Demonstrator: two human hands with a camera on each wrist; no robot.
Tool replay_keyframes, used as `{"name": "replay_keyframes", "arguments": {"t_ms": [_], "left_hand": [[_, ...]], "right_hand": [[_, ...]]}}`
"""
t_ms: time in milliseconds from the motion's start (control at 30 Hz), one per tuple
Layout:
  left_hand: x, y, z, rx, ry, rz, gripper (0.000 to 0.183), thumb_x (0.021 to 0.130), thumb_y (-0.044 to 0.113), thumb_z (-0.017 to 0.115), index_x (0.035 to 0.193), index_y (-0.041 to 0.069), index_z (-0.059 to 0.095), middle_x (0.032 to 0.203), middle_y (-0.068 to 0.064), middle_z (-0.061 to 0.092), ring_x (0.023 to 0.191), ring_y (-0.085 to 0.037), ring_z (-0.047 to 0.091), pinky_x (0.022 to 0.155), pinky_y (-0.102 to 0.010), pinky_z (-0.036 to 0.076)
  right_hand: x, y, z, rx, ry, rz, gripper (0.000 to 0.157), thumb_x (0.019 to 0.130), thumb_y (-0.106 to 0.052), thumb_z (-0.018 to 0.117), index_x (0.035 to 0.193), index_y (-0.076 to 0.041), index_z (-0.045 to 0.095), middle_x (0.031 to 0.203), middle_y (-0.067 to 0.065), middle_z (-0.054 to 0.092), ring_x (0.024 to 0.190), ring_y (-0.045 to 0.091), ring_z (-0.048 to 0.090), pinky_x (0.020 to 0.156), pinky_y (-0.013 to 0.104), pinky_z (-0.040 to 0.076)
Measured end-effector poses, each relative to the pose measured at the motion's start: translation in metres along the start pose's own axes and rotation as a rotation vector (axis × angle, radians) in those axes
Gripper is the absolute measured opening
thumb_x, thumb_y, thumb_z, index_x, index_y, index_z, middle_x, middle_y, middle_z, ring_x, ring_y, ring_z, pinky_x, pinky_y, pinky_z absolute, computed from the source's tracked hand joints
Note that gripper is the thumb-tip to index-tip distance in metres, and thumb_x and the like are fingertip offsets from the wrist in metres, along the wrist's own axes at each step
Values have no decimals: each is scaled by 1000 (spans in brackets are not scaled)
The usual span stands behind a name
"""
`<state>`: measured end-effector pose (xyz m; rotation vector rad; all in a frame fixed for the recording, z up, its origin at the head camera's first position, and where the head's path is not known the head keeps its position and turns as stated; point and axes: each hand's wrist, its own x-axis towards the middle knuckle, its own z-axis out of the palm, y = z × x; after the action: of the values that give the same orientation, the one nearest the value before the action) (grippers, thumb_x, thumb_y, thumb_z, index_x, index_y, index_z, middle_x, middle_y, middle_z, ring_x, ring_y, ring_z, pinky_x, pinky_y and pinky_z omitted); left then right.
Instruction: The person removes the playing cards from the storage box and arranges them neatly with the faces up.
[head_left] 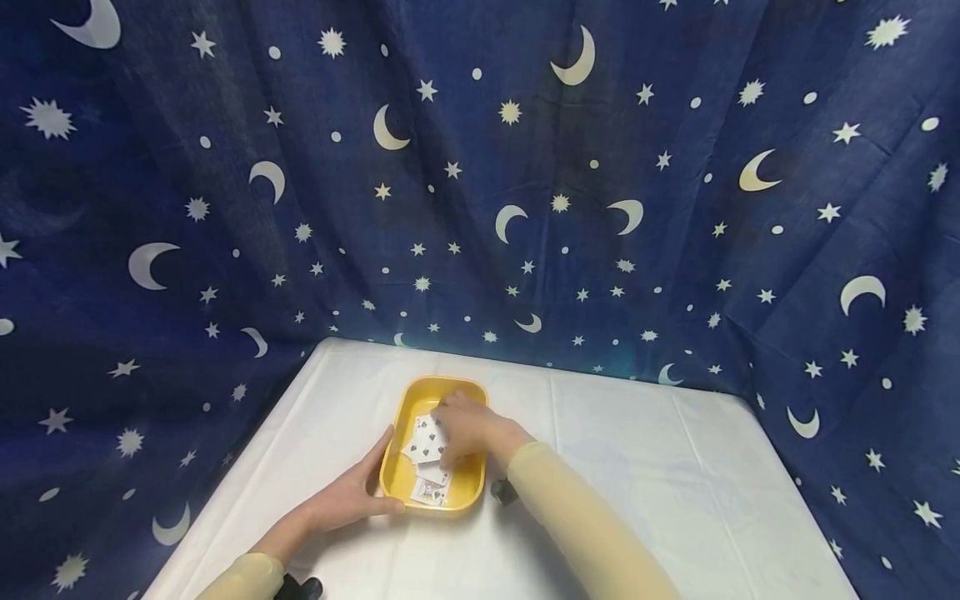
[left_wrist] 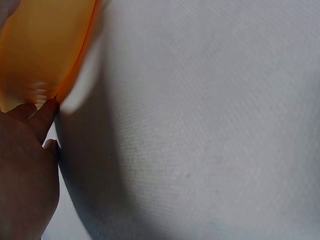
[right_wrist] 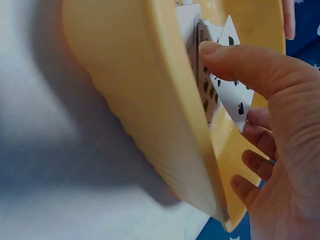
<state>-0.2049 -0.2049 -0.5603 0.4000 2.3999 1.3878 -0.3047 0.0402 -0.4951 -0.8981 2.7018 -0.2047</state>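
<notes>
We see a surface (head_left: 637,483) spread with smooth white cloth, straight creases running back toward its far edge. Its far left and far right corners look rounded; its near edge falls outside the view. Around it hangs a deep blue curtain (head_left: 465,200), printed with pale moons, stars, suns and dots, which backs the far edge and folds round along the left and right edges. A faint teal tint shows on the curtain low down, beside the far edge.

Left of the surface's middle, well apart from the right edge, we find a yellow plastic tray (head_left: 470,496) with rounded corners. Inside it several playing cards overlap, with a face card (head_left: 429,492) at the end nearest us.

The left grip (head_left: 345,500) is unclenched: its spread fingers and thumb rest against the tray's rim at the corner toward the surface's left and near edges. The right grip (head_left: 468,429) reaches into the tray, pinching a spade card (right_wrist: 235,95) between thumb and fingers; in the right wrist view we see this card tilted up over the others. Pale yellow sleeves (head_left: 592,525) cover both forearms, with a black device (head_left: 504,492) at the right wrist. Soft shadows fall on the cloth beside the tray.
</notes>
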Motion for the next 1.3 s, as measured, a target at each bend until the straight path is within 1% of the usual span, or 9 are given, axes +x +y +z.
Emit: {"name": "replay_keyframes", "arguments": {"t_ms": [133,267,333,500,667,833,933,1033,1300], "left_hand": [[0,0,0,1,2,-5,126,79,46,87,166,30,-3,171,4,-1,156,-23,4,124,-51,10],[-1,0,1,2,7,-11,126,80,45,87,166,29,-2,171,3,-1,156,-24,4,123,-52,10],[-1,1,1,-2,10,-12,125,80,44,87,166,28,-2,171,2,-1,156,-25,4,123,-53,9],[-2,1,2,-12,6,-21,126,79,43,88,166,29,-2,171,4,-2,156,-23,3,124,-52,9],[-1,1,3,-6,11,-15,128,78,46,88,166,28,-2,171,2,-1,156,-24,4,123,-53,10],[0,0,2,11,9,-3,128,78,47,88,166,29,-3,171,4,-1,156,-22,5,124,-49,11],[0,1,2,24,12,-7,128,78,47,88,166,28,-3,171,3,-1,156,-22,5,124,-50,12],[0,1,2,19,11,-8,127,78,46,88,166,28,-3,171,2,-1,156,-23,5,124,-50,13],[1,-3,1,6,7,28,126,79,44,88,166,30,-1,171,3,1,155,-22,5,124,-54,7]], "right_hand": [[-7,3,-7,-13,28,-18,88,70,-47,92,145,-22,56,142,-3,50,123,13,41,111,29,41],[-19,8,-17,44,69,-33,95,67,-54,92,148,-21,54,147,-3,48,130,14,38,114,31,39],[-27,12,-24,71,94,-49,96,67,-57,91,148,-21,54,147,-2,48,133,15,38,115,33,38],[-44,27,-41,61,144,-83,99,66,-68,87,148,-24,54,141,-3,52,132,17,39,113,37,40],[-65,42,-55,76,172,-54,96,70,-65,86,151,-25,51,143,-2,51,135,18,39,114,41,39],[-82,59,-64,71,200,-17,95,73,-51,88,153,-20,49,148,1,50,139,22,38,116,42,36],[-90,70,-66,73,217,-3,92,72,-45,89,151,-16,50,147,3,51,139,24,38,116,42,36],[-98,82,-68,72,233,16,91,72,-45,90,149,-15,52,146,4,52,139,24,38,116,42,37],[-123,116,-66,96,290,50,88,71,-42,91,145,-11,56,142,10,54,134,30,42,110,49,41]]}}
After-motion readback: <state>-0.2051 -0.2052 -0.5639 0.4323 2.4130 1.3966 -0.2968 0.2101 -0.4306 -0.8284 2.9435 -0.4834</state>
